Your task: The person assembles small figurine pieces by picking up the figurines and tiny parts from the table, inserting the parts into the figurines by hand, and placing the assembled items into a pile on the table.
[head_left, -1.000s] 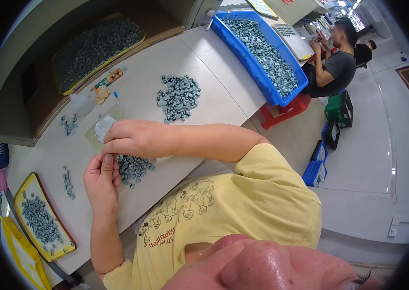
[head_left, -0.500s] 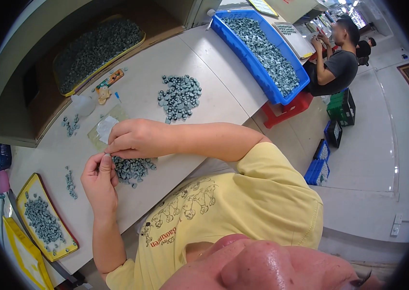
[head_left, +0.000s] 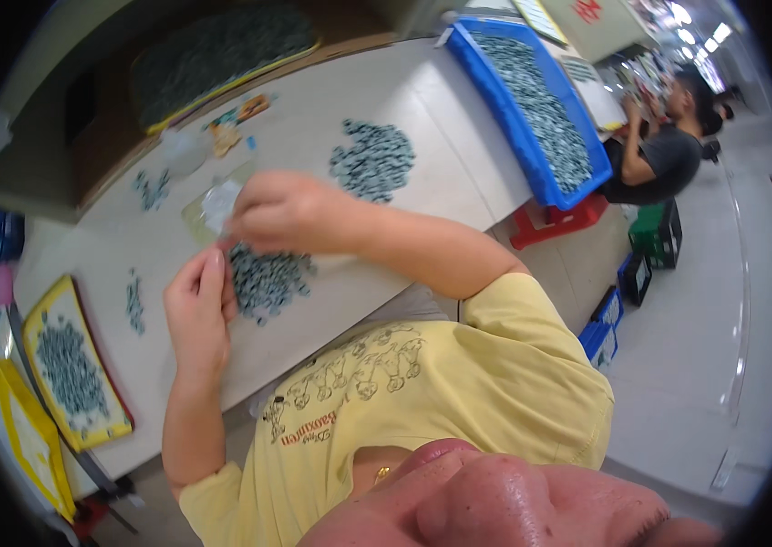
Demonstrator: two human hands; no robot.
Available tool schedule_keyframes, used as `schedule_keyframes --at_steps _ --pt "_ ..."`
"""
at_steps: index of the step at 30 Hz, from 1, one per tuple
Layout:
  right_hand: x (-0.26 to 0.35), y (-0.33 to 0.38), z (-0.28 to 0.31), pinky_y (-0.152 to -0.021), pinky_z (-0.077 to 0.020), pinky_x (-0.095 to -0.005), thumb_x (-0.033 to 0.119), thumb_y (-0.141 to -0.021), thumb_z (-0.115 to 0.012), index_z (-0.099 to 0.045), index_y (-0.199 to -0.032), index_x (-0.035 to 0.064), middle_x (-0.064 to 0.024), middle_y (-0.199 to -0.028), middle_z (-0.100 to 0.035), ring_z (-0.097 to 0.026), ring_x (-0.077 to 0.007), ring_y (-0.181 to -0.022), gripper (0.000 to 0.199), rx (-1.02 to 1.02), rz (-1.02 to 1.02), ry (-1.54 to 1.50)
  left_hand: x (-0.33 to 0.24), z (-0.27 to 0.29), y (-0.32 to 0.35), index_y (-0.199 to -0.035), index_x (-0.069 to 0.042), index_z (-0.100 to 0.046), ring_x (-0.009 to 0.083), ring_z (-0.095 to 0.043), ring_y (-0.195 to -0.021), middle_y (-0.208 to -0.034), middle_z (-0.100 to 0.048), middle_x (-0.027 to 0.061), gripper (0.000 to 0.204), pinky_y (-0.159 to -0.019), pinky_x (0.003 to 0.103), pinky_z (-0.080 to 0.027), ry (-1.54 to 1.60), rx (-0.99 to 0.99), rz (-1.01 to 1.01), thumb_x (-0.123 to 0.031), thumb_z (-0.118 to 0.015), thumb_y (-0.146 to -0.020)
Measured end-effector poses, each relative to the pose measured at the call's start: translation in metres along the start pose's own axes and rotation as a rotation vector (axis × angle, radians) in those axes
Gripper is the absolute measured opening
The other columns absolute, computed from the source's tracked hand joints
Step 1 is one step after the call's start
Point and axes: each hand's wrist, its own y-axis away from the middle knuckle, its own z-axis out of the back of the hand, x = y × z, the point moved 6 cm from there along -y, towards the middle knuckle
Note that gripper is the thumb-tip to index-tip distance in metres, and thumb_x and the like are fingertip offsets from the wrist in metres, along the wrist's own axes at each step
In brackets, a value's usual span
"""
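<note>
Over the table, my left hand [head_left: 198, 305] is closed, with thumb and forefinger pinched at their tips. Meeting it there is my right hand [head_left: 288, 215], its fingers also pinched and smeared by motion. Whatever sits between the fingertips is too small and blurred to name. A pile of small grey-green stones [head_left: 267, 284] lies just under and beside the hands. Beyond my right hand, a second pile of dark, shiny stones [head_left: 372, 162] is spread on the table. A clear plastic bag with a white patch [head_left: 219, 206] lies on a greenish sheet, partly hidden by my right hand.
A yellow-rimmed tray of stones [head_left: 73, 369] stands at the left; another tray [head_left: 222, 64] sits inside a shelf. The blue bin [head_left: 532, 109] full of stones is at the table's far right. A person [head_left: 664, 150] works beyond it, near a red stool [head_left: 557, 221].
The whole view has shifted and blurred slightly, so the table things appear further right. Both hands remain together at the fingertips; my right hand has risen a little relative to the left.
</note>
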Motion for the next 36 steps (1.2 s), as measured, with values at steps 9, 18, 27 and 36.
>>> schedule_keyframes --at_steps 9,18,27,36 --pt "-0.029 -0.009 -0.03 -0.058 -0.0479 -0.0289 -0.001 -0.064 -0.065 -0.065 -0.092 0.0062 -0.0052 -0.08 -0.058 -0.056 -0.0193 -0.07 0.029 0.027 -0.028 0.428 0.0 0.031 -0.011 -0.103 0.001 -0.052 0.0001 -0.032 -0.05 -0.084 -0.055 0.004 0.019 -0.04 0.016 -0.025 0.305 0.091 0.0 -0.01 -0.053 -0.088" --pt "-0.022 -0.018 -0.061 -0.063 -0.048 -0.0306 0.002 -0.063 -0.058 -0.064 -0.097 0.0044 -0.0059 -0.086 -0.056 -0.056 -0.0207 -0.077 0.035 0.146 0.062 0.494 0.012 0.046 -0.013 -0.093 -0.002 -0.052 0.0014 -0.029 -0.049 -0.075 -0.05 -0.0005 0.017 -0.04 0.016 -0.022 0.399 0.142 0.067 -0.018 -0.055 -0.088" --pt "-0.021 -0.019 -0.068 -0.064 -0.0475 -0.0303 0.002 -0.064 -0.058 -0.064 -0.097 0.0044 -0.0055 -0.086 -0.057 -0.056 -0.0201 -0.076 0.033 0.161 0.094 0.496 0.016 0.048 -0.012 -0.085 -0.004 -0.048 0.0029 -0.028 -0.05 -0.066 -0.04 -0.0041 0.021 -0.04 0.018 -0.022 0.445 0.142 0.117 -0.023 -0.045 -0.094" --pt "-0.011 -0.022 -0.066 -0.053 -0.0462 -0.023 -0.004 -0.066 -0.068 -0.066 -0.084 0.0022 -0.0062 -0.077 -0.061 -0.058 -0.0145 -0.061 0.019 -0.112 -0.219 0.045 0.009 0.042 -0.006 -0.088 -0.006 -0.045 0.004 -0.028 -0.052 -0.072 -0.039 -0.0028 0.017 -0.04 0.018 -0.021 0.54 0.246 0.113 -0.02 -0.04 -0.095"
